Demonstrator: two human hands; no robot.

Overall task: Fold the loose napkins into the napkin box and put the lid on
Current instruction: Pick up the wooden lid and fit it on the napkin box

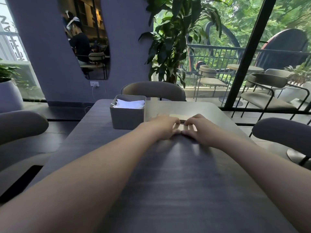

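A grey square napkin box (126,118) stands open on the dark table (176,174), with white napkins (130,103) lying inside it. To its right lies a flat, pale wooden lid (180,117). Both hands are on that lid: my left hand (161,126) and my right hand (200,127) sit side by side, fingers curled over its near edge and thumbs meeting in front. Most of the lid is hidden under the fingers. The frame is motion-blurred around the hands.
A beige chair (154,89) stands at the table's far side, grey chair backs at left (18,125) and right (282,132). A large potted plant (170,41) and a glass wall rise behind. A mirror (87,39) hangs on the purple wall.
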